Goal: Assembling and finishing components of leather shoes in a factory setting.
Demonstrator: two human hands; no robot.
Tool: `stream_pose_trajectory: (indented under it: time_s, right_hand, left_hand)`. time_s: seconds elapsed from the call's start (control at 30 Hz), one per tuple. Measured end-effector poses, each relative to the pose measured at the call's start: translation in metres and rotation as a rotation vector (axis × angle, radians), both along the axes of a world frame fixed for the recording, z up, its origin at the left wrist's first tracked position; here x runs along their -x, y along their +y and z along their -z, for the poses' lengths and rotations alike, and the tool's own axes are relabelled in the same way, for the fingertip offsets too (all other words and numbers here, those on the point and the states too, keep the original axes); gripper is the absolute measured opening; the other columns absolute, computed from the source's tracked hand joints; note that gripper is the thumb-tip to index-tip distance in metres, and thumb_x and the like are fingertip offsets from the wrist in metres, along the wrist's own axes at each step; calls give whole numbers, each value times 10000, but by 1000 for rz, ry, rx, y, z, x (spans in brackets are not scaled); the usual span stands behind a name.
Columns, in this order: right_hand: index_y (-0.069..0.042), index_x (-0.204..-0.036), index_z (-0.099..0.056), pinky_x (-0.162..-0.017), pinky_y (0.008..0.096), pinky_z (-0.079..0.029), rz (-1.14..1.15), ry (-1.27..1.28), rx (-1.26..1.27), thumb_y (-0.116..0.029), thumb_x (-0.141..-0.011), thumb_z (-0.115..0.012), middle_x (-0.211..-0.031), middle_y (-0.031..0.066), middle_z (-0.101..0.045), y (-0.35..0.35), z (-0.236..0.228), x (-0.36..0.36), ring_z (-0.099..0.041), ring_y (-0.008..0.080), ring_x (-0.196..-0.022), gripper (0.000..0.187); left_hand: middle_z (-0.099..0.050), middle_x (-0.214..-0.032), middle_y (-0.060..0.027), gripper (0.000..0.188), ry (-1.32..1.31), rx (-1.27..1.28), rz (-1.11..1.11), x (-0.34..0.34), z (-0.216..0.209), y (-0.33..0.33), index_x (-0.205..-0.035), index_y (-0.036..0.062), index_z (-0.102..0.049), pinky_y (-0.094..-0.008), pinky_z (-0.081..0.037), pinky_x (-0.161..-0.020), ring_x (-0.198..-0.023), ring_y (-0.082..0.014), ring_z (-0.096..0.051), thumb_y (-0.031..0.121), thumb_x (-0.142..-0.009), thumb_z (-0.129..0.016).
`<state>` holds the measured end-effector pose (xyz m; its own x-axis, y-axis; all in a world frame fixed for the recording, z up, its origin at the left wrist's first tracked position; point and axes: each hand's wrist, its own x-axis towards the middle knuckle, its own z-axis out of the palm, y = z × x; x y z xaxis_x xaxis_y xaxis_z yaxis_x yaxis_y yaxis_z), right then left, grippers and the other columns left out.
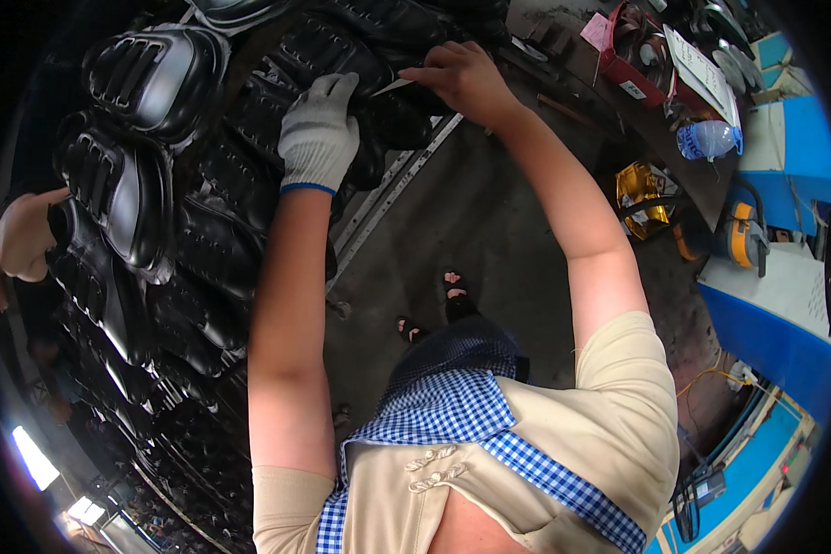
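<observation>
My left hand, in a white knit glove with a blue cuff, has its fingers closed at the edge of a black lace-up shoe on the rack. To its right, my bare right hand pinches a thin, pale, pointed blade. The blade's tip points left, close to the gloved fingers and the shoe. Just below the blade hangs another black shoe. What the left fingertips touch is partly hidden by the glove.
Rows of black shoes fill the left side, beside a metal rail. Part of another person shows at far left. On the right are a red box, a plastic bottle, a gold bag and blue-white machinery.
</observation>
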<state>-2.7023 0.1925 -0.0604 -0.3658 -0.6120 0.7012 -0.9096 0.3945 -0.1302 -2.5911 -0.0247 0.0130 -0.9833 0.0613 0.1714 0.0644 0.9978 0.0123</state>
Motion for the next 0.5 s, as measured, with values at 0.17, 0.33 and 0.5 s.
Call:
stream_pose_trajectory:
  time_s: [0.17, 0.33, 0.5]
  right_hand:
    - [-208, -1086, -718, -767, 358, -449, 32, -138, 82, -116, -818, -676, -865, 10, -605, 0, 9, -13, -594, 218, -859, 287]
    - [-85, -1125, -685, -812, 320, -473, 232, -793, 334, -153, -888, -653, -960, 79, -653, 40, 61, -49, -630, 231, -920, 249]
    - [2, -1103, -669, -827, 301, -485, 509, -1228, 411, -269, -870, -685, -970, 97, -693, 75, 134, -118, -639, 185, -915, 358]
  left_hand:
    - [-551, -1308, -93, 508, 56, -134, -14, -18, -11, 2, -1312, 128, -535, -403, -484, -960, -1132, -306, -582, 157, -817, -645]
    - [-608, -1184, -190, 410, 331, -672, 80, -125, -38, 30, -1214, 13, -593, -416, -487, -935, -1105, -377, -584, 118, -830, -688]
    - [-579, -1149, -150, 267, 444, -745, -309, -310, 11, 14, -1023, 49, -620, -411, -459, -951, -1100, -315, -570, 33, -774, -716]
